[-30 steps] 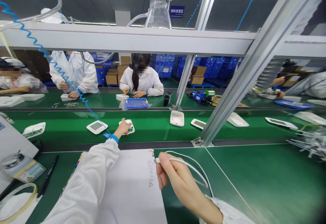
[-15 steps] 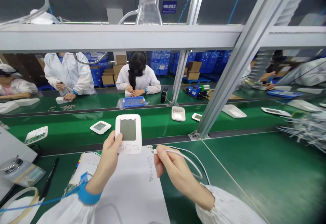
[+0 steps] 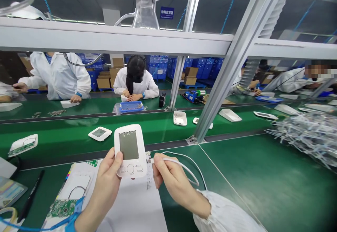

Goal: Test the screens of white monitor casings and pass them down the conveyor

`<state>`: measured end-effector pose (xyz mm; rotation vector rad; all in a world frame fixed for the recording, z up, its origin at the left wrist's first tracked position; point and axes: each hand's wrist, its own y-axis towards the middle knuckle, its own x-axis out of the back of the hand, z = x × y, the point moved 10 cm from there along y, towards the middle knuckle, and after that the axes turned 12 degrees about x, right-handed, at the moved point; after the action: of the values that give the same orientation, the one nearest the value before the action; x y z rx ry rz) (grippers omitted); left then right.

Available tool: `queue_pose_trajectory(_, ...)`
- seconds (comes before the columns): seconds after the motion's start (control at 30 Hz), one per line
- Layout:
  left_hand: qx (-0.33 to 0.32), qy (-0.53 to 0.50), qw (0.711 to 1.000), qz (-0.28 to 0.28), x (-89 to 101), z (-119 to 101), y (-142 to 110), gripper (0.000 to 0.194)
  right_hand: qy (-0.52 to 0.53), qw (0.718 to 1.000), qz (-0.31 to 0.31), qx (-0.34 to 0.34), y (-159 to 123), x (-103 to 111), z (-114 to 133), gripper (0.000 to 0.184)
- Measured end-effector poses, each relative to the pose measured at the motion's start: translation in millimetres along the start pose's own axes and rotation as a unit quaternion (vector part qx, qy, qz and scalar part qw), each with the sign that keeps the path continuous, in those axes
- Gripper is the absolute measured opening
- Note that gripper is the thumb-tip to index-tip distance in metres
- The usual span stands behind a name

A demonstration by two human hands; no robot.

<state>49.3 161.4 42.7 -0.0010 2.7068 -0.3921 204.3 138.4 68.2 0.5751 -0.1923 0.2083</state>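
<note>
**While the left hand (image 3: 106, 179) holds up a white device (image 3: 129, 146), the right hand (image 3: 172, 181) pinches a cable plug (image 3: 150, 161) beside it**

The device has just drawn closer to the plug, bringing the work of both hands together at its edge. It is tilted, screen towards the wearer, the left thumb pressed on its front. Right of that hand, the other grasps the plug between thumb and fingertips, the white cable (image 3: 186, 168) looping behind. Whether the plug touches the casing or sits in a port, I cannot quite tell. Below both hands lies a paper sheet (image 3: 137, 207); beside the left wrist is a green circuit board (image 3: 65, 207). Beyond the left hand, another device (image 3: 100, 133) rests on the belt (image 3: 162, 133).
</note>
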Motion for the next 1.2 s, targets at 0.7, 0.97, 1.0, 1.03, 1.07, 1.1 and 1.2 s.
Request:
queue_pose_trajectory(0.7, -0.055, 0.286, 0.955, 0.053, -10.7, 4.2, -11.3, 0.050, 0.098, 0.994, 0.027, -0.040, 9.3, -2.5, -13.7, 0.037)
queue_pose_trajectory(0.97, -0.046, 0.397, 0.916, 0.040, -6.4, -3.1, -24.1, 0.042, 0.183, 0.978, 0.038, -0.092, 6.2, -18.5, -20.6, 0.039)
queue_pose_trajectory(1.0, -0.043, 0.399, 0.915, 0.038, -5.6, -3.0, -24.9, 0.041, 0.185, 0.977, 0.042, -0.093, 6.1, -19.1, -20.8, 0.039)
queue_pose_trajectory(1.03, -0.042, 0.400, 0.915, 0.032, -4.5, -3.3, -25.4, 0.040, 0.185, 0.977, 0.045, -0.094, 6.1, -19.4, -20.7, 0.040)
queue_pose_trajectory(1.07, -0.042, 0.402, 0.914, 0.027, -3.6, -3.8, -25.5, 0.038, 0.184, 0.977, 0.047, -0.094, 6.1, -19.5, -20.5, 0.040)
queue_pose_trajectory(1.1, -0.041, 0.404, 0.914, 0.023, -3.1, -4.0, -25.3, 0.037, 0.182, 0.978, 0.048, -0.095, 6.1, -19.6, -20.4, 0.040)
queue_pose_trajectory(1.2, -0.038, 0.412, 0.910, 0.023, -3.5, -3.4, -24.1, 0.033, 0.180, 0.978, 0.046, -0.099, 5.3, -20.2, -20.4, 0.043)
